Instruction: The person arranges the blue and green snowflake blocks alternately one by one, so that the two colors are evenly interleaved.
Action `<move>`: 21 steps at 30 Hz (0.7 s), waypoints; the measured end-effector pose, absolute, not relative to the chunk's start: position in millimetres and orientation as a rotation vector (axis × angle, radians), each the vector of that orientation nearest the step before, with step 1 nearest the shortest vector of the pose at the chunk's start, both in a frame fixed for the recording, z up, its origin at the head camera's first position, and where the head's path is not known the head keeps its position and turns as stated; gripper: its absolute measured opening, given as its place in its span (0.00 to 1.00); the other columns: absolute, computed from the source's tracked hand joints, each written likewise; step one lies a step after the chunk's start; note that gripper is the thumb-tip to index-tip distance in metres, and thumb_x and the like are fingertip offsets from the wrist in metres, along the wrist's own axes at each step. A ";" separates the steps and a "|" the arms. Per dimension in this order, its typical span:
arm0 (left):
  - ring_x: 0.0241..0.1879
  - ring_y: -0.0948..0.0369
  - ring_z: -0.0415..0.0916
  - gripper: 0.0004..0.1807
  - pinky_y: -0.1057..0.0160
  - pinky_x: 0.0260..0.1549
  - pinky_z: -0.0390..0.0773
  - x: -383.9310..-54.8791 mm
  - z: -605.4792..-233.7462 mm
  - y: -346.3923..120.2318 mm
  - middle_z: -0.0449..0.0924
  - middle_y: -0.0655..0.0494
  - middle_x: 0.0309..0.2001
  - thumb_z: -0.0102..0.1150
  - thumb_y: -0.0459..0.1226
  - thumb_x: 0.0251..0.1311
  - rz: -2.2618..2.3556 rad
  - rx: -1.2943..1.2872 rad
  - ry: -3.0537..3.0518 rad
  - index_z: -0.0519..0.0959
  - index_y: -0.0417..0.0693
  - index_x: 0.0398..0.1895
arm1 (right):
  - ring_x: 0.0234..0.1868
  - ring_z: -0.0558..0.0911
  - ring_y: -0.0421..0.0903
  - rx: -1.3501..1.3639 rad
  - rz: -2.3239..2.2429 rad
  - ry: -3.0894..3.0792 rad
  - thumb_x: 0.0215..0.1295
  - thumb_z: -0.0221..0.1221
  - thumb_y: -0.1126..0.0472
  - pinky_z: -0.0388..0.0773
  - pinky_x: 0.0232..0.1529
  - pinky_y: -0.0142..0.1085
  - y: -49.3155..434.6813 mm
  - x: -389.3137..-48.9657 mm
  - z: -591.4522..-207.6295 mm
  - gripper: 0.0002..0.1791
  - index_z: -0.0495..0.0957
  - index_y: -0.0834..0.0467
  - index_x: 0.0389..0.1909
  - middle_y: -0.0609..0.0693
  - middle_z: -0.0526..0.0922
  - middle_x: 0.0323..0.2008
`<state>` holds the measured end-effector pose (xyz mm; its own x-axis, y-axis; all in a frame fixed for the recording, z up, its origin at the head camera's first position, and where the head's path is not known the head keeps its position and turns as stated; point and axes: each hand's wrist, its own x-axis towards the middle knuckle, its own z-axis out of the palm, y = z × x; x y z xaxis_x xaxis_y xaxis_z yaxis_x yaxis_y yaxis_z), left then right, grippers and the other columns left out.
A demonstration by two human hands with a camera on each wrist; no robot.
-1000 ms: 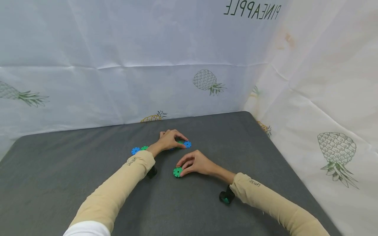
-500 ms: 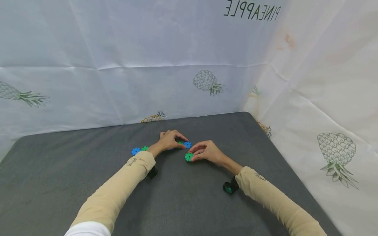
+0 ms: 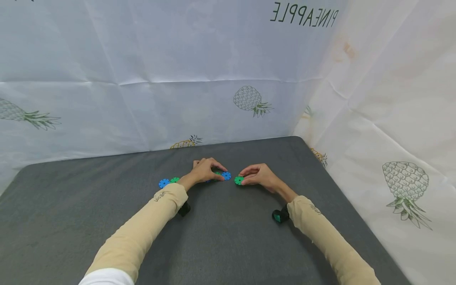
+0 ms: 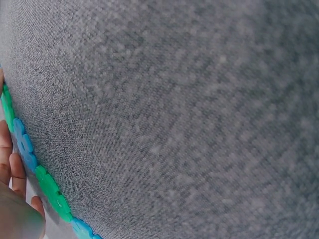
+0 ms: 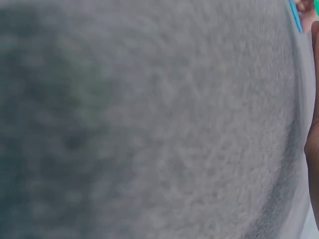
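In the head view, my left hand [image 3: 204, 170] rests over a row of blue and green notched discs, thumb and forefinger pinching near its right end. A blue notched disc [image 3: 226, 175] ends that row. Between thumb and fingers, my right hand [image 3: 261, 176] holds a green notched disc [image 3: 239, 180], a small gap right of the blue one. Left of my left wrist show another blue disc [image 3: 164, 183] and a green disc [image 3: 174, 180]; my hand covers the row's middle. The left wrist view has alternating linked discs [image 4: 52, 193] beside my fingers.
A dark grey cloth covers the table [image 3: 221, 241]. White pineapple-print curtains [image 3: 199, 111] hang along its back and right sides. Black wrist cameras [image 3: 280, 215] sit under both sleeves, close to the tabletop.
My right hand has carried the green notched disc away from me and to the right, beside the row's blue end. My left hand has stayed in place.
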<state>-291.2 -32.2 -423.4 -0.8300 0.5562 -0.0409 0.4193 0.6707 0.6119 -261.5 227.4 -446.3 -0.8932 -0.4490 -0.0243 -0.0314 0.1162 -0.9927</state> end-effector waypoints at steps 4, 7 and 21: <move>0.55 0.51 0.65 0.16 0.47 0.50 0.50 -291.6 -424.5 -32.0 0.75 0.53 0.55 0.69 0.45 0.55 0.895 0.789 2.662 0.85 0.58 0.47 | 0.39 0.85 0.46 -0.434 -1.826 2.121 0.52 0.68 0.72 0.81 0.42 0.40 227.6 -266.4 -447.8 0.18 0.80 0.71 0.46 0.54 0.85 0.39; 0.55 0.51 0.66 0.16 0.47 0.50 0.50 -291.5 -424.5 -31.5 0.75 0.53 0.55 0.69 0.45 0.55 0.900 0.792 2.660 0.85 0.58 0.47 | 0.39 0.85 0.45 -0.393 -1.830 2.165 0.51 0.69 0.72 0.81 0.41 0.38 225.6 -269.6 -447.8 0.19 0.80 0.71 0.45 0.55 0.85 0.39; 0.54 0.51 0.66 0.16 0.48 0.49 0.50 -291.9 -423.4 -32.4 0.75 0.53 0.55 0.69 0.45 0.54 0.904 0.796 2.661 0.85 0.58 0.47 | 0.37 0.86 0.45 -0.455 -1.671 2.394 0.48 0.70 0.74 0.81 0.39 0.37 211.2 -281.8 -440.5 0.17 0.82 0.72 0.42 0.64 0.84 0.41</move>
<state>-291.9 -32.4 -423.4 -0.8292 0.5580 -0.0329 0.4226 0.6642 0.6167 -281.8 211.2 -440.5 -0.9356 -0.3524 0.0223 -0.1425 0.3190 -0.9370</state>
